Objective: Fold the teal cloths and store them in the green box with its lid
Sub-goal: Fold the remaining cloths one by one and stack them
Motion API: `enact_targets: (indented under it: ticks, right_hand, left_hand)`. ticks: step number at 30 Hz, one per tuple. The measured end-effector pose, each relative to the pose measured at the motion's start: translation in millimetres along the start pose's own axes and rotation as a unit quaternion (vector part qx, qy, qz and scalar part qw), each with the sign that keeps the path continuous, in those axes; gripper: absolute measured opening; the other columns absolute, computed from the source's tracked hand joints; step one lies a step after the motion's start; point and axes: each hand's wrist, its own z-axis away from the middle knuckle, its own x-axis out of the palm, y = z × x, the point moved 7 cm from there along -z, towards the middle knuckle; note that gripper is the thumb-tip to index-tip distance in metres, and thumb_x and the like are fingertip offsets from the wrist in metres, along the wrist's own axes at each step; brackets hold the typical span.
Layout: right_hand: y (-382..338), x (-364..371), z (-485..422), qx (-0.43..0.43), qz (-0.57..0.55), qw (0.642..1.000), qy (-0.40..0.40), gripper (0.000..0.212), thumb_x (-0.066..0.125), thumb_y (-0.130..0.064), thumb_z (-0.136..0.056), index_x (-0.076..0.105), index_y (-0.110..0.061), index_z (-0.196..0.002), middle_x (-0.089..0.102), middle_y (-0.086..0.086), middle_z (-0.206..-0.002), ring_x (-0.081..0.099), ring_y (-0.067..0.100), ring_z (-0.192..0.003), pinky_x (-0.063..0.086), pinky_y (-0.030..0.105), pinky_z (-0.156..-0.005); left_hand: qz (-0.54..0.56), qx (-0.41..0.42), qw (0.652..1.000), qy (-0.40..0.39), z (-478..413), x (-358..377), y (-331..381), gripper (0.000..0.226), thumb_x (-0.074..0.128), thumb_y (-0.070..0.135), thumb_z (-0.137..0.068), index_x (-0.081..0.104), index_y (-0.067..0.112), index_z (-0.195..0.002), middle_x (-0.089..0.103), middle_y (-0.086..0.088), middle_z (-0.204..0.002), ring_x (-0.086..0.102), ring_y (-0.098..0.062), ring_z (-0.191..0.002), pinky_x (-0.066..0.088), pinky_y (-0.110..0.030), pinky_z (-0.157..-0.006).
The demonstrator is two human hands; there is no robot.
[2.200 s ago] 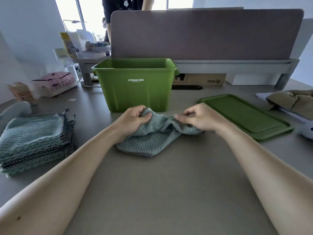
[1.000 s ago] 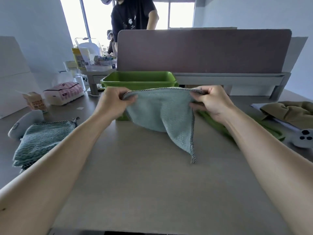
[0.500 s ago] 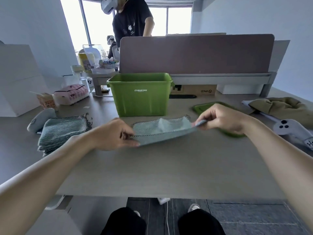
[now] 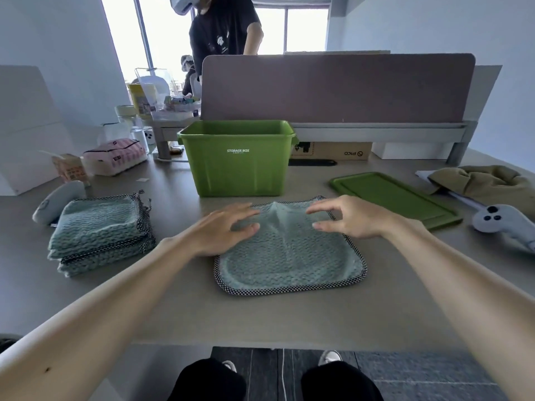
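Since 0.5 s ago the teal cloth (image 4: pixel 289 256) has gone from being held up between the 2 hands to lying spread on the worktop (image 4: pixel 260 314), just in front of the green box (image 4: pixel 237 169). The left hand (image 4: pixel 223 233) lies with straight fingers over the cloth's far left part, its grip apart; it seems to touch the fabric, though contact is hard to judge. The right hand (image 4: pixel 350 217) hovers over the far right corner, fingers loosely curved, grip apart, holding nothing. Left of the box sits a stack of folded teal cloths (image 4: pixel 98 230); right of the box the lid (image 4: pixel 396 195) lies flat.
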Motion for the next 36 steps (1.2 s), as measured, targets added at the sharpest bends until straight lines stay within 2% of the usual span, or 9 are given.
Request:
enact_targets:
  ticks: [3,7,14,18,22,28,30,33,36]
  right_hand:
    - [6.5,18.6,-22.1,-0.006,0.042,0.998,-0.044,0.057,0.052,-0.053,-0.095,0.040,-0.037,-0.148,0.020,-0.016,-0.162,0.016,0.006,-0.150,0.012,0.032,-0.121]
    - [18.0,23.7,-51.5,-0.013,0.124,0.992,-0.026,0.063,0.036,-0.059,-0.097,0.024,-0.037,-0.154,0.010,-0.014,-0.164,0.009,0.011,-0.152,0.012,0.058,-0.120]
    - [16.6,44.1,-81.0,-0.024,0.165,0.984,-0.063,0.075,0.012,-0.074,-0.084,0.014,-0.045,-0.153,0.008,-0.015,-0.165,0.010,0.013,-0.152,0.009,0.051,-0.122]
    - [31.8,38.4,-79.0,-0.004,0.134,0.990,-0.042,0.067,0.023,-0.070,-0.091,0.020,-0.045,-0.153,0.013,-0.012,-0.165,0.010,0.013,-0.152,0.012,0.050,-0.122]
    - [44.9,26.4,-74.1,0.038,0.063,0.997,0.028,0.071,0.045,-0.064,-0.093,0.017,-0.040,-0.154,0.023,-0.005,-0.163,0.025,0.022,-0.149,0.023,0.052,-0.118]
    - [63.9,3.0,-69.3,0.134,0.024,0.982,0.134,0.068,0.066,-0.060,-0.082,0.049,-0.030,-0.141,0.059,-0.003,-0.122,0.046,0.029,-0.129,0.036,0.052,-0.107]
    - [62.5,2.4,-70.1,0.135,0.003,0.983,0.123,0.066,0.070,-0.062,-0.076,0.058,-0.030,-0.132,0.059,-0.013,-0.098,0.052,0.028,-0.121,0.040,0.052,-0.103]
    - [64.8,-3.0,-71.6,0.139,-0.004,0.981,0.132,0.050,0.076,-0.061,-0.070,0.069,-0.031,-0.110,0.060,-0.011,-0.098,0.056,0.024,-0.114,0.042,0.049,-0.102]
    - [61.2,-7.7,-69.4,0.117,-0.028,0.980,0.158,0.035,0.084,-0.049,-0.068,0.064,-0.028,-0.088,0.057,-0.015,-0.083,0.057,0.018,-0.091,0.045,0.033,-0.080]
  left_hand:
    - [-0.009,-0.028,0.998,-0.054,-16.2,15.8,-10.0,0.070,0.035,0.074,-0.090,0.031,0.042,-0.151,0.024,0.016,-0.162,0.018,-0.008,-0.150,0.012,-0.042,-0.123]
    - [0.018,-0.044,0.998,-0.027,-33.2,10.3,-14.0,0.046,0.050,0.063,-0.089,0.055,0.036,-0.127,0.055,0.011,-0.140,0.050,-0.015,-0.129,0.034,-0.040,-0.110]
    - [0.022,-0.058,0.997,-0.038,-51.4,10.8,-25.9,0.082,0.049,0.089,-0.058,0.047,0.036,-0.121,0.052,0.014,-0.136,0.050,-0.013,-0.123,0.036,-0.046,-0.108]
    - [0.074,-0.057,0.995,-0.026,-49.5,7.0,-28.8,0.079,0.055,0.087,-0.058,0.052,0.030,-0.113,0.053,0.011,-0.130,0.049,-0.011,-0.120,0.037,-0.036,-0.102]
    - [0.113,-0.154,0.970,0.152,-53.1,-12.4,-51.4,0.040,0.047,0.063,-0.090,0.060,0.032,-0.112,0.058,0.008,-0.127,0.046,-0.017,-0.124,0.031,-0.040,-0.103]
    - [0.073,-0.197,0.972,0.108,-57.3,-7.1,-59.5,0.055,0.055,0.049,-0.095,0.048,0.020,-0.141,0.057,-0.002,-0.135,0.045,-0.023,-0.133,0.028,-0.035,-0.105]
    - [0.077,-0.211,0.970,0.088,-57.6,-5.7,-59.9,0.055,0.063,0.052,-0.088,0.056,0.023,-0.134,0.058,0.000,-0.136,0.049,-0.022,-0.131,0.030,-0.037,-0.110]
    - [0.135,-0.208,0.966,0.072,-56.9,-5.2,-64.7,0.047,0.070,0.066,-0.063,0.069,0.035,-0.099,0.069,0.004,-0.117,0.060,-0.022,-0.116,0.039,-0.048,-0.109]
    - [0.177,-0.180,0.963,0.093,-54.1,-7.6,-65.8,0.035,0.078,0.056,-0.064,0.070,0.033,-0.088,0.073,0.001,-0.102,0.066,-0.021,-0.102,0.049,-0.043,-0.100]
